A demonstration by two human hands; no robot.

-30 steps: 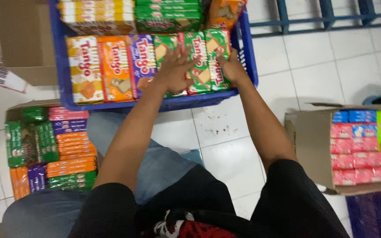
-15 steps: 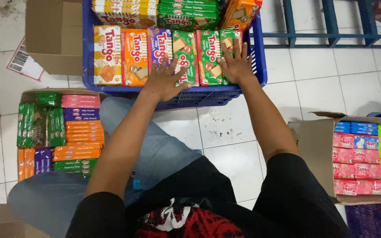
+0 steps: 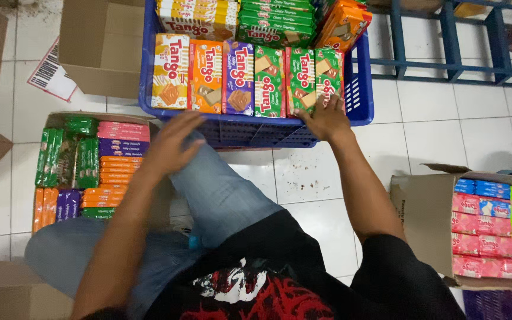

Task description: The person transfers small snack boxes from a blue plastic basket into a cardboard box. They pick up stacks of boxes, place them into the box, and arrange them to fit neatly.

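Observation:
A blue plastic crate (image 3: 360, 98) stands on the floor in front of me. It holds a row of upright wafer packs (image 3: 241, 80) in yellow, orange, purple and green, with more packs behind. My right hand (image 3: 326, 118) rests on the crate's near rim, fingertips touching the rightmost green pack (image 3: 329, 74). My left hand (image 3: 172, 144) hovers empty, fingers apart, over my knee between the crate and a cardboard box (image 3: 54, 121) full of green, pink, purple and orange packs.
An empty cardboard box (image 3: 99, 53) sits left of the crate, with a paper label (image 3: 51, 76) beside it. At right stands another carton (image 3: 428, 213) holding pink and blue packs. A blue metal rack (image 3: 451, 41) runs along the back right. White tiled floor.
My left hand has come off the packs in the crate and swung back left toward the box of packs. My right hand slid down to the crate's rim. The view shifted.

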